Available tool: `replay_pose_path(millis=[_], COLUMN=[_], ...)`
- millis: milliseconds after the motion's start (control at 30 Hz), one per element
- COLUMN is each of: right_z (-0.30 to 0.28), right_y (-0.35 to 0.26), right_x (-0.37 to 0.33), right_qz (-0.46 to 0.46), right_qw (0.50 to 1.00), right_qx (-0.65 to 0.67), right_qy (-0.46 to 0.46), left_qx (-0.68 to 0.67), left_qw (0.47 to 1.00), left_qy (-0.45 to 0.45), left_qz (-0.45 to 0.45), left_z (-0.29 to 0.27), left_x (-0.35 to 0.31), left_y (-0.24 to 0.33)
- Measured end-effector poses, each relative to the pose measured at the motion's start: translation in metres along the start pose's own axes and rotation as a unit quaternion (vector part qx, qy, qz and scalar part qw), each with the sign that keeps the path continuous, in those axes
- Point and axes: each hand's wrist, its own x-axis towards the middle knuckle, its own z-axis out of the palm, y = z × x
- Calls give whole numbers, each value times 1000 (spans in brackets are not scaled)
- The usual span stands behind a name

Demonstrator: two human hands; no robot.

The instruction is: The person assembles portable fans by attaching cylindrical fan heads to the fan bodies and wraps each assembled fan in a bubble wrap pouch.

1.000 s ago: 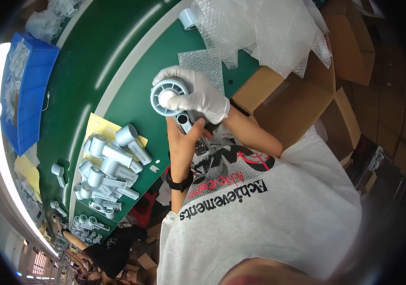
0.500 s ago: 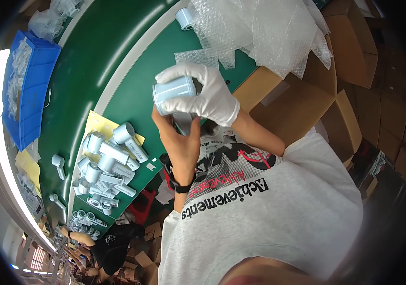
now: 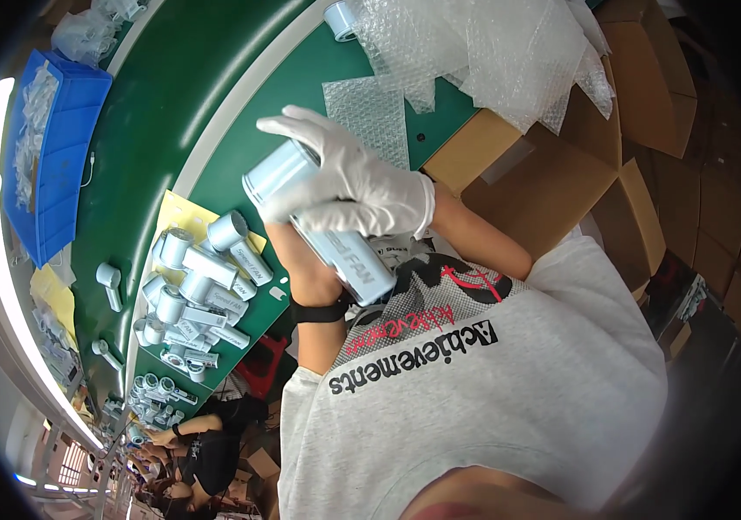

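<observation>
A pale blue handheld fan (image 3: 355,262) is in front of my chest, its round head to the upper left and its handle slanting down to the right. My right hand (image 3: 349,178), in a white glove, is closed around it near the neck, with one finger stretched past the head. My bare left hand (image 3: 303,264), with a black band at the wrist, is behind the fan. Its fingers are hidden by the fan and the glove. On the bench left of my hands lies a pile of similar fans (image 3: 201,286), partly over a yellow sheet (image 3: 181,212).
Bubble wrap (image 3: 509,52) covers the far right of the green bench (image 3: 288,87). Open cardboard boxes (image 3: 552,186) stand to my right. A blue crate (image 3: 62,156) of clear bags sits beyond the green belt (image 3: 140,147). A co-worker (image 3: 210,455) is at the lower left.
The fan has turned and shifted left and down, so its handle now shows. My right hand has moved over its side; my left hand has slipped behind it.
</observation>
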Motion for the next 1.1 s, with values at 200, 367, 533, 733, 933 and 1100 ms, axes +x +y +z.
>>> replay_pose_path(millis=[200, 367, 533, 733, 933, 1100], right_z=[14, 20, 15, -7, -25, -67], right_y=[-22, -19, -15, -8, 5, 4], right_x=[-33, -26, -24, 1, 9, -40], right_qz=[13, 194, 373, 353, 345, 251], right_qw=[976, 966, 848, 414, 600, 738], right_qx=[218, 152, 373, 830, 669, 615], right_qy=[20, 73, 46, 127, 270, 117], left_qx=[-179, -64, -80, -187, 696, 687], left_qw=[974, 962, 978, 958, 505, 634], left_qy=[-136, -155, -181, -219, -321, -149], left_qz=[-29, 216, 68, -9, 398, 323], left_z=[16, 22, 28, 5, -62, -60], left_x=[38, 48, 61, 71, 65, 80], left_y=[11, 9, 4, -60, -93, -49])
